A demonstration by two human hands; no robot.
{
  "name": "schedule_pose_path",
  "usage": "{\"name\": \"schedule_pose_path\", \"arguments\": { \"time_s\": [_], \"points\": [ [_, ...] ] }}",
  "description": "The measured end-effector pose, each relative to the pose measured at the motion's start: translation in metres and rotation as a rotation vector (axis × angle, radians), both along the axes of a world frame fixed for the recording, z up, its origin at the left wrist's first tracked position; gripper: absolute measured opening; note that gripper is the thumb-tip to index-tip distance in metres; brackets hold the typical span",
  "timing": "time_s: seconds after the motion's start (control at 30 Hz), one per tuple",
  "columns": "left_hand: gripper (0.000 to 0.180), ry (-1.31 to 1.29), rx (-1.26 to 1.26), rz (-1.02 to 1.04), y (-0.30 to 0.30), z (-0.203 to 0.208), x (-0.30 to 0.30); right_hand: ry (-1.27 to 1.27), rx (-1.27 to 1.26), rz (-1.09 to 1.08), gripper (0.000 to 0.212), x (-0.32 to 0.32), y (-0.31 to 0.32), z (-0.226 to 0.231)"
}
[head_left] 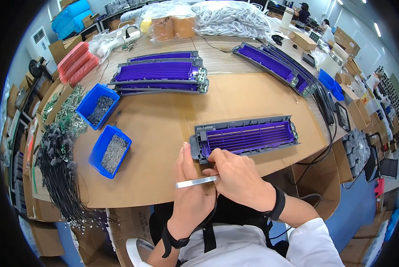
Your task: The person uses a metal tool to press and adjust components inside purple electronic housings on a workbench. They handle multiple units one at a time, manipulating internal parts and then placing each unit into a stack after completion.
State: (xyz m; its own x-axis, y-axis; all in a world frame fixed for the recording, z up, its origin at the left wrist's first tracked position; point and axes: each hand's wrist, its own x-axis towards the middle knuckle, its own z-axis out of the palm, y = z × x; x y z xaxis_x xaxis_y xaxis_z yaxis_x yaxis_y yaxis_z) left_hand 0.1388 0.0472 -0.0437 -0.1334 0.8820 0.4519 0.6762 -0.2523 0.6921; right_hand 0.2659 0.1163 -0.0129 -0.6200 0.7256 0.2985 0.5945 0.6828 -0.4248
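Observation:
A grey plastic housing with a purple slatted insert [248,137] lies on the brown cardboard sheet in front of me. Just below its left end is my left hand [192,196], palm turned partly up and its visible fingers stretched out. Whether anything small rests in that palm is hidden. My right hand [241,178] crosses over it, fingers closed around a flat silver metal tool [195,181], perhaps tweezers. The tool points left across the left palm. My right fingertips are next to the housing's lower left corner.
Left stand a blue bin of dark small parts [100,109] and a blue bin of silver small parts [115,153]. Black cables [59,164] hang over the table edge. More purple-grey housings [159,73] lie behind, with others [275,66] at the far right. White coiled cords [230,20] lie behind.

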Motion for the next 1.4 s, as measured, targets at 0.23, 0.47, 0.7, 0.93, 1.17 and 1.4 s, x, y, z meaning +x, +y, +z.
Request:
{"name": "schedule_pose_path", "arguments": {
  "time_s": [0.23,0.47,0.7,0.93,1.17,1.4],
  "points": [
    [0.099,-0.033,-0.059,-0.005,-0.006,0.003,-0.023,0.128,-0.178,0.150,0.016,0.012,-0.006,0.004],
    [0.078,-0.102,-0.158,-0.249,-0.007,0.002,-0.031,0.117,-0.478,0.338,0.019,0.034,-0.001,0.016],
    [0.043,-0.209,-0.127,-0.283,-0.001,-0.003,-0.031,-0.046,-0.408,0.269,0.025,0.038,0.011,0.024],
    [0.034,-0.030,-0.088,-0.310,0.000,0.002,-0.037,-0.091,-0.431,0.303,0.016,0.030,0.022,0.021],
    [0.033,0.063,-0.067,-0.291,-0.003,0.005,-0.034,-0.200,-0.476,0.322,0.003,0.023,0.029,0.026],
    [0.032,0.037,-0.040,-0.298,-0.002,-0.001,-0.037,-0.273,-0.512,0.324,0.006,0.017,0.029,0.036]
  ]
}}
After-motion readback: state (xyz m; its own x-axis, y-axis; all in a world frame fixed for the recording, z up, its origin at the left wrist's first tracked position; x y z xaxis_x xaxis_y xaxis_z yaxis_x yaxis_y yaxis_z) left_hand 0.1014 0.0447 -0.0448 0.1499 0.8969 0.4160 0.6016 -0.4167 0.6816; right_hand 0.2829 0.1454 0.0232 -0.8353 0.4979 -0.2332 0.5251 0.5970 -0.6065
